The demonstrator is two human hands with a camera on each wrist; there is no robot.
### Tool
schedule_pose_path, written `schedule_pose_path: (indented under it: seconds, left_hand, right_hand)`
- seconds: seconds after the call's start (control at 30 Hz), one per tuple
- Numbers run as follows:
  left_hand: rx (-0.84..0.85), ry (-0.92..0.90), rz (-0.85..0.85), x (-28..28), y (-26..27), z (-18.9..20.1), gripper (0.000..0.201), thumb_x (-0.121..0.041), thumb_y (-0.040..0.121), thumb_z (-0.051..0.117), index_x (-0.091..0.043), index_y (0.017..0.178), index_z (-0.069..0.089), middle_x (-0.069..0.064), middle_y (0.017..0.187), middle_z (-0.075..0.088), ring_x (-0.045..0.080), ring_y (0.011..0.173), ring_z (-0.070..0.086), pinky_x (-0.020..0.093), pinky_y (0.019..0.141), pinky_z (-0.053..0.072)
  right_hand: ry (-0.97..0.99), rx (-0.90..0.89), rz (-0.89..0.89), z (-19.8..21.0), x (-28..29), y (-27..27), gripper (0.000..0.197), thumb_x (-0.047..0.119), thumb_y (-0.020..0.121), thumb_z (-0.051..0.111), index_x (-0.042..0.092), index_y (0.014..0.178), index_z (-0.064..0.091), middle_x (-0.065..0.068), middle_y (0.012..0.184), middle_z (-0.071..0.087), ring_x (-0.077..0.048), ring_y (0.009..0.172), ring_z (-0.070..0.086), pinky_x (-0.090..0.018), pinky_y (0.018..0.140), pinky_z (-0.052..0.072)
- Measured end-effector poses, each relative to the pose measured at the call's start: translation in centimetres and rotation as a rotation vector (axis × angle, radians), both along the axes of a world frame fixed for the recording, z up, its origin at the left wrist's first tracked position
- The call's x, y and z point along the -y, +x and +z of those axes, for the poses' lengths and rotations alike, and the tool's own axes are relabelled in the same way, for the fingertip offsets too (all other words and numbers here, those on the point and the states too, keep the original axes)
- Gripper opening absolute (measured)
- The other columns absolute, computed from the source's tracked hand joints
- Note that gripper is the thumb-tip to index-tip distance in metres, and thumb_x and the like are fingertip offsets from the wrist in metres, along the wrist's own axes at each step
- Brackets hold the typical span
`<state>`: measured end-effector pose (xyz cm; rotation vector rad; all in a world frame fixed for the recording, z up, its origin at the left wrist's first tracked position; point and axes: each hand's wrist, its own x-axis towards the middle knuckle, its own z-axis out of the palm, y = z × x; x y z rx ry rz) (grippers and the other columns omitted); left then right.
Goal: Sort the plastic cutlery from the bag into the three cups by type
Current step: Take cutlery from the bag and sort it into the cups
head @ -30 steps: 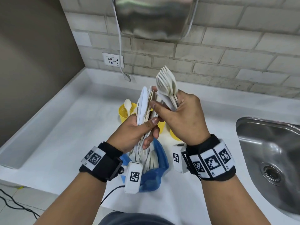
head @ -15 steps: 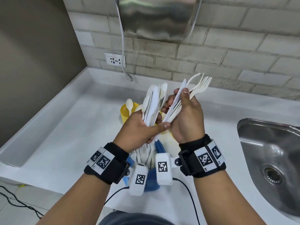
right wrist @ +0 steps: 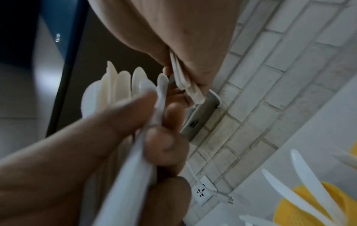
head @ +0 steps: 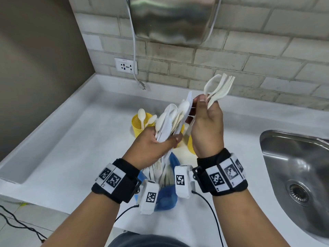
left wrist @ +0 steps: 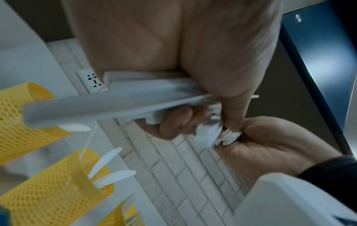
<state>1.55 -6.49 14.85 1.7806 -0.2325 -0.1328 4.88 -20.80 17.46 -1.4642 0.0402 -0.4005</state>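
My left hand (head: 160, 143) grips a mixed bunch of white spoons and knives (head: 169, 118) upright above the blue bag (head: 167, 196), which still holds cutlery. My right hand (head: 204, 111) holds a bundle of forks (head: 220, 88) fanned up and to the right, its fingertips against a knife (head: 189, 102) in the left bunch. Three yellow mesh cups stand behind: the left cup (head: 138, 123) holds spoons, the middle cup (left wrist: 52, 191) knives, the right cup (left wrist: 125, 217) forks. The fork handles (right wrist: 183, 79) sit in my right palm.
A steel sink (head: 293, 172) lies to the right. The white counter (head: 71, 148) meets a brick wall with a socket (head: 126, 65), a loose plug (head: 141, 84) and a metal dryer (head: 170, 18) above. The counter's front edge is near my wrists.
My right hand has tilted the fork bundle from upright over to the right and raised it. The left hand has kept its bunch in about the same place.
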Motion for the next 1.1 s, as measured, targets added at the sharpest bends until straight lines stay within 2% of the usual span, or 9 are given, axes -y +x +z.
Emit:
schedule_pose_path:
  seconds: [0.1,0.27,0.37,0.47,0.63,0.73,0.9,1.0,1.1]
  left_hand:
    - [0.057,-0.051,0.03,0.1,0.1,0.0,0.023,-0.031,0.083,0.08,-0.021,0.103,0.074,-0.008,0.093,0.079,0.006,0.089,0.073,0.02,0.081,0.057]
    - [0.121,-0.041,0.08,-0.4,0.5,0.3,0.014,-0.023,0.088,0.079,-0.032,0.096,0.072,-0.025,0.084,0.075,-0.007,0.085,0.07,0.007,0.075,0.048]
    - [0.196,-0.037,0.138,-0.7,0.7,0.4,0.014,-0.023,0.085,0.082,-0.031,0.093,0.074,-0.026,0.082,0.075,-0.008,0.083,0.07,0.007,0.074,0.048]
    - [0.343,-0.021,0.189,-1.3,1.2,0.0,0.025,-0.019,0.082,0.084,-0.041,0.086,0.071,-0.028,0.087,0.074,-0.004,0.088,0.07,0.017,0.083,0.053]
    - [0.52,0.074,0.271,-1.5,1.6,0.0,0.021,-0.03,0.087,0.067,-0.05,0.092,0.064,-0.036,0.092,0.068,0.001,0.088,0.071,0.044,0.09,0.054]
    - [0.521,0.058,0.272,-1.5,1.8,-0.4,0.038,-0.021,0.087,0.07,-0.058,0.093,0.065,-0.034,0.09,0.069,0.01,0.089,0.073,0.038,0.085,0.056]
    - [0.239,-0.343,0.116,-0.9,1.4,0.0,0.011,-0.013,0.095,0.067,-0.01,0.104,0.071,-0.001,0.079,0.072,0.019,0.072,0.067,0.029,0.072,0.055]
    - [0.134,-0.477,0.025,-1.0,1.1,0.1,0.018,-0.021,0.096,0.059,-0.011,0.107,0.068,0.009,0.079,0.069,0.024,0.07,0.065,0.03,0.07,0.056]
    - [0.089,-0.518,-0.029,-1.3,0.9,0.0,0.018,-0.022,0.095,0.06,-0.017,0.106,0.072,0.009,0.08,0.07,0.024,0.07,0.066,0.029,0.068,0.055]
  right_hand:
    - [-0.089,0.064,0.01,-0.1,-0.4,-0.4,0.036,0.041,0.102,0.04,0.01,0.108,0.058,0.005,0.084,0.068,-0.018,0.081,0.069,-0.048,0.081,0.059]
    - [-0.029,0.163,-0.025,1.0,0.1,-1.1,0.031,0.035,0.105,0.037,0.01,0.099,0.054,0.003,0.081,0.064,-0.023,0.071,0.063,-0.04,0.068,0.057]
    - [0.075,0.206,-0.008,1.3,0.8,-1.5,0.027,0.033,0.108,0.034,0.015,0.094,0.048,0.007,0.064,0.045,-0.018,0.05,0.043,-0.037,0.051,0.042]
    - [0.182,0.232,0.076,1.4,1.3,-2.5,0.025,0.032,0.108,0.035,0.017,0.092,0.048,0.01,0.06,0.033,-0.01,0.047,0.026,-0.022,0.045,0.026]
    - [0.305,0.176,0.237,0.6,1.6,-3.5,0.023,0.037,0.088,0.061,0.02,0.077,0.049,0.008,0.057,0.027,-0.007,0.043,0.022,-0.015,0.044,0.022]
    - [0.304,0.105,0.263,0.5,1.4,-3.6,0.032,0.036,0.087,0.065,0.017,0.066,0.049,0.009,0.051,0.026,-0.008,0.039,0.022,-0.014,0.046,0.023]
    - [0.451,0.043,0.268,0.3,1.1,-3.0,0.051,0.031,0.105,0.046,0.009,0.059,0.053,-0.006,0.045,0.037,-0.02,0.042,0.039,-0.029,0.051,0.042]
    - [0.429,-0.007,0.221,-0.3,1.6,-1.8,0.053,0.034,0.108,0.044,0.006,0.063,0.053,-0.012,0.064,0.053,-0.029,0.066,0.053,-0.044,0.078,0.047]
    - [0.369,-0.112,0.131,-0.9,2.2,-0.7,0.052,0.035,0.107,0.047,0.015,0.059,0.053,0.001,0.064,0.051,-0.017,0.063,0.051,-0.04,0.077,0.039]
